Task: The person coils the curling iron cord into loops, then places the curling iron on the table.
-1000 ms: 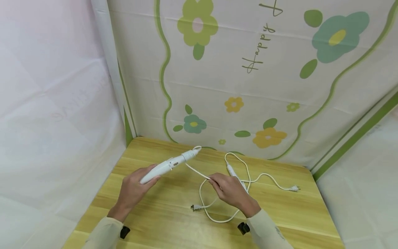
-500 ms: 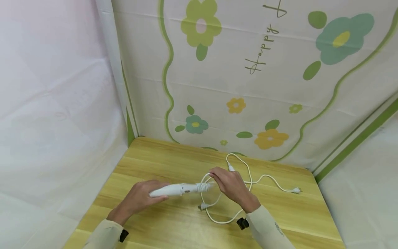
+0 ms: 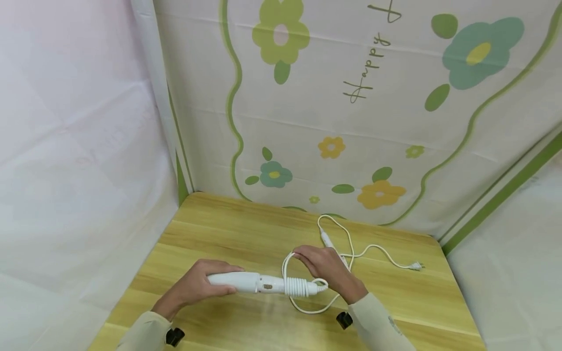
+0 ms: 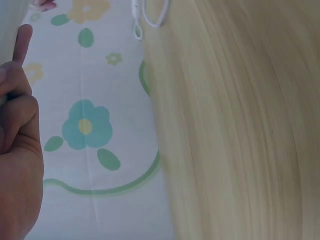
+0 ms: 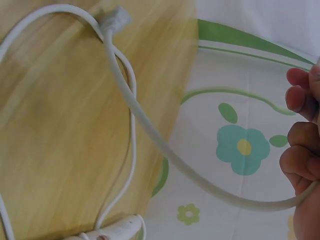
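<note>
Your left hand [image 3: 199,286] curls round the white wand [image 3: 237,282] over the table [image 3: 210,229], your right hand [image 3: 326,265] pinches its cord [image 3: 296,287], seemingly mid-wrap, so the next turn likely calls for keeping steady tension.

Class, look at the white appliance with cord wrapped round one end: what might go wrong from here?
The coils on the white appliance might loosen if the right hand lets the cord go. Its hanging loop might also snag on the second appliance, partly hidden behind that hand.
</note>
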`<state>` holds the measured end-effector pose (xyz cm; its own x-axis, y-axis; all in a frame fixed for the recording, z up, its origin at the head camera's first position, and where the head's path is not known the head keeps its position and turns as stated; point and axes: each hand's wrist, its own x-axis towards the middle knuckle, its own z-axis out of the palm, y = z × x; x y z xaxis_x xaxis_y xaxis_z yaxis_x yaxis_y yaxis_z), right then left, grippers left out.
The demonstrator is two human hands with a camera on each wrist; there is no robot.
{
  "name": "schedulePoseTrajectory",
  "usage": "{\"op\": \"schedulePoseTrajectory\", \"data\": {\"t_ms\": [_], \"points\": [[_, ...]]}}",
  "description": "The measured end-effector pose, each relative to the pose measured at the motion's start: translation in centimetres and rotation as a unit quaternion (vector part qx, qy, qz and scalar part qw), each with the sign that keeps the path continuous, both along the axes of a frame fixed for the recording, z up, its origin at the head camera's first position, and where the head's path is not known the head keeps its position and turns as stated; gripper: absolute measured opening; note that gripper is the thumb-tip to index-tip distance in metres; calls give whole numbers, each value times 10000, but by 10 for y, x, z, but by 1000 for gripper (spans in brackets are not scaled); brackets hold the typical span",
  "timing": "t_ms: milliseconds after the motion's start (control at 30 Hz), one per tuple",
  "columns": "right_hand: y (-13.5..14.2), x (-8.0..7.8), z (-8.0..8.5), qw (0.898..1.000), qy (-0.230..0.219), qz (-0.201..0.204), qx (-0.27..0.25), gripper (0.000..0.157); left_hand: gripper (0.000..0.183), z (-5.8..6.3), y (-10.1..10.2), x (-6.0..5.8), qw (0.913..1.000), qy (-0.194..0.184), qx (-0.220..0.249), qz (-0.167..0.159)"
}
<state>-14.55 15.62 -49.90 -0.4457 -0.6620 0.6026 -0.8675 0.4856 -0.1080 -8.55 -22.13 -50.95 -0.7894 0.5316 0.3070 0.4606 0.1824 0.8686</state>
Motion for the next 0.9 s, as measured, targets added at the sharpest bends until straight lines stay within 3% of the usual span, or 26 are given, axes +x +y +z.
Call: {"op": "schedulePoseTrajectory", "data": {"t_ms": [133, 200, 300, 367, 467, 600, 767, 900], "points": [[-3, 6, -5, 9996, -254, 90, -14, 7, 39, 5, 2, 0, 9985, -193, 478, 209], [-4, 9, -7, 9997, -261, 15, 23, 24, 39, 6, 3, 1, 9975, -179, 549, 397], [-4, 12, -9, 9994, 87, -256, 217, 43, 39, 9, 4, 1, 9948, -266, 490, 848], [-4, 13, -9, 9987, 243, -347, 270, 38, 39, 9, 6, 1, 9911, -311, 405, 1228], [-8, 13, -9, 9989, 252, -296, 279, 15, 40, 8, 9, 0, 9831, -246, 292, 1791], [-13, 13, -7, 9995, 137, -195, 201, 7, 41, 3, 15, -3, 9742, 289, 237, 2228], [-15, 14, -4, 9990, 171, -309, 282, 14, 42, 1, 24, -5, 9635, 1065, 84, 2454], [-17, 15, -3, 9981, 72, -438, 435, 13, 45, 2, 29, -6, 9486, 1542, -256, 2751]]}}
